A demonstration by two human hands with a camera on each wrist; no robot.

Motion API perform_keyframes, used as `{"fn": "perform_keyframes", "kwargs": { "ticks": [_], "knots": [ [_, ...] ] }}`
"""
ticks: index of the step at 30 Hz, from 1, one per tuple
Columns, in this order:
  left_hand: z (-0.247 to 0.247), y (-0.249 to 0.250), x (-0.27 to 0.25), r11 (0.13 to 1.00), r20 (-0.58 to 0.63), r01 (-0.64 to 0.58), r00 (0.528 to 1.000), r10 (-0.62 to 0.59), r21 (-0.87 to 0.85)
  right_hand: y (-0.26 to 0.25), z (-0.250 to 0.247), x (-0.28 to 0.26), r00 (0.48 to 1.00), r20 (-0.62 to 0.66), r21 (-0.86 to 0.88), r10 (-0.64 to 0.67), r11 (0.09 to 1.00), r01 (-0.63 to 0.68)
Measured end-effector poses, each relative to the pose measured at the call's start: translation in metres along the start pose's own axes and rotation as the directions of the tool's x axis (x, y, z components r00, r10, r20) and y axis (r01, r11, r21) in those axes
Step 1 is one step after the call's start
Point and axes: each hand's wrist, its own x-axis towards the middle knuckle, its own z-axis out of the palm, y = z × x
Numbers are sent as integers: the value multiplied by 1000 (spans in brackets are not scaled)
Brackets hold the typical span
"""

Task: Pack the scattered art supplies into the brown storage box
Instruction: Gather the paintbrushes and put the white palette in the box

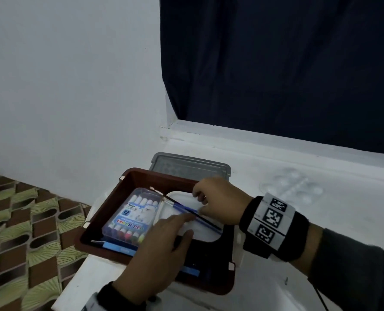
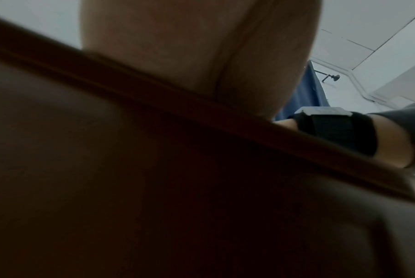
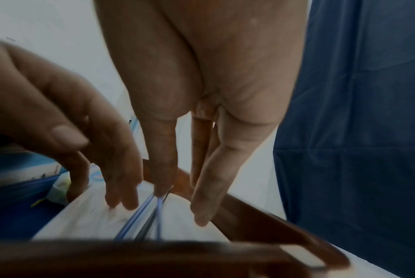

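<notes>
The brown storage box (image 1: 141,173) sits on a white table. Inside lie a colour pen pack (image 1: 130,216), a white palette (image 1: 179,198) and thin blue and black brushes (image 1: 182,207) laid slantwise across it. My left hand (image 1: 186,223) reaches in from the front, its straight fingers resting on the palette beside the brushes. My right hand (image 1: 199,204) hangs over the box from the right. In the right wrist view its straight thumb touches the brushes (image 3: 140,220) and the fingers point down. The left wrist view is mostly filled by the box wall (image 2: 201,116).
A grey lid (image 1: 191,167) lies behind the box. A clear plastic palette (image 1: 292,187) rests on the table to the right. A dark curtain (image 1: 276,63) hangs behind. The table's left edge drops to a patterned surface (image 1: 18,221). A blue flat item (image 1: 119,248) lies in the box front.
</notes>
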Motion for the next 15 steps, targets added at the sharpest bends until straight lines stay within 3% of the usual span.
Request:
{"fn": "perform_keyframes", "kwargs": {
  "ticks": [4,7,9,11,13,15],
  "knots": [
    [9,0,7,990,8,3,1000,-5,139,45,-9,-31,952,-301,143,64,989,-21],
    [15,-1,6,980,-5,12,1000,-11,197,117,-7,-53,877,-413,162,246,967,-195],
    [17,2,1,962,-29,5,1000,3,272,171,4,-64,874,-311,85,375,926,-367],
    [19,7,-2,939,-46,-15,998,33,343,211,23,-75,877,-34,-55,480,875,-481],
    [20,10,-4,927,-37,-5,999,20,376,232,41,-86,864,151,-101,481,877,-470],
    [20,11,-3,920,-17,21,1000,-15,392,236,48,-97,886,168,-90,432,902,-422]
  ]
}}
